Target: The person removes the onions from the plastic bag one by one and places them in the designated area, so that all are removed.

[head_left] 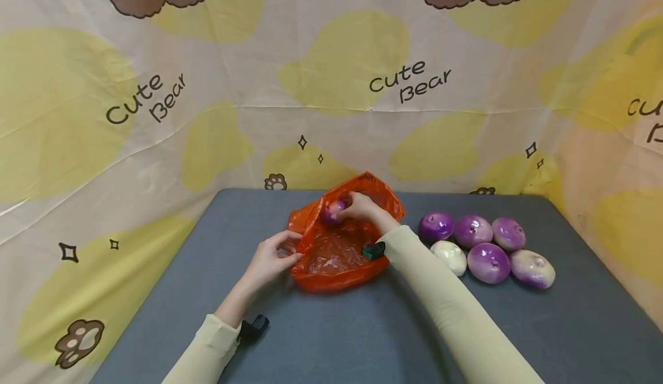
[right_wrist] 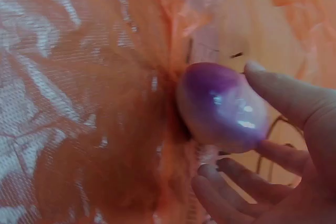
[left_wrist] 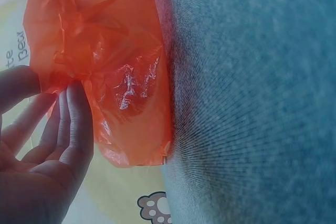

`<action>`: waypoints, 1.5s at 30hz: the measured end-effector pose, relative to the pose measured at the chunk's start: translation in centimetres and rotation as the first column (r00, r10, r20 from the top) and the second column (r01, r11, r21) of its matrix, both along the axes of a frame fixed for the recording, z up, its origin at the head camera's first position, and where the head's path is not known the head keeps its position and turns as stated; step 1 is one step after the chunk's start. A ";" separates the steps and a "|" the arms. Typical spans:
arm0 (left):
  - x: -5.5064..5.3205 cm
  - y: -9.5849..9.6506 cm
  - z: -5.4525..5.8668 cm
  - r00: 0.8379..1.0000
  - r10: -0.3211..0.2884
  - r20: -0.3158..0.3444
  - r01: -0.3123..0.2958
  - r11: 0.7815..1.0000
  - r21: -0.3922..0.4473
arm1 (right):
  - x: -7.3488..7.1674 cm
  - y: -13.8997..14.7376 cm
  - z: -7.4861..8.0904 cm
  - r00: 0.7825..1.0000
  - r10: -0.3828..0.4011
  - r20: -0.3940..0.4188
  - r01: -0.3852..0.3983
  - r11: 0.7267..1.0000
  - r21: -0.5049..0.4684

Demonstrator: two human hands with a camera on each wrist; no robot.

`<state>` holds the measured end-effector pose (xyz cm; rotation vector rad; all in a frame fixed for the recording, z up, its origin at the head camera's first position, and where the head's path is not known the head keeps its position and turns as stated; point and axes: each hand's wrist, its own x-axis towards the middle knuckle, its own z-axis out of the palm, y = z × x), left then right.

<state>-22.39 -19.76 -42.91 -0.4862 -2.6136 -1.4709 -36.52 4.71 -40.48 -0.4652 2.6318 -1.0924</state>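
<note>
A thin orange-red plastic bag (head_left: 331, 283) sits on the table with its mouth spread wide. My left hand (head_left: 270, 257) pinches the bag's left edge; in the left wrist view, thumb and fingertips meet at the gathered plastic (left_wrist: 123, 93). Inside the bag's mouth, towards the back left, my right hand (head_left: 359, 208) holds a glossy purple-and-white round vegetable (head_left: 333, 212), shaped like a turnip. The right wrist view has thumb and index finger at either side of this vegetable (right_wrist: 223, 108), the other fingers apart from it. Its far side is hidden.
Right of the bag, several similar vegetables stand in two rows, among them a purple one (head_left: 488, 263), a mostly white one (head_left: 448, 257) and a white-and-purple one (head_left: 532, 269). The grey table (head_left: 331, 338) ends at a printed cloth backdrop (head_left: 331, 73).
</note>
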 end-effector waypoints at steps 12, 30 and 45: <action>0.1 0.5 -0.1 1.000 0.013 0.015 -0.013 1.000 -0.020 | -0.1 -0.9 -2.2 0.999 0.008 -0.038 -0.012 0.994 -0.106; 0.3 0.4 0.3 1.000 0.016 0.021 -0.016 1.000 -0.007 | 0.4 -1.1 -2.6 0.997 -0.030 0.073 0.043 0.983 -0.179; 2.1 1.3 3.0 1.000 -0.009 0.019 0.009 1.000 0.008 | 1.5 0.1 -1.5 0.995 0.008 0.099 0.006 0.991 -0.135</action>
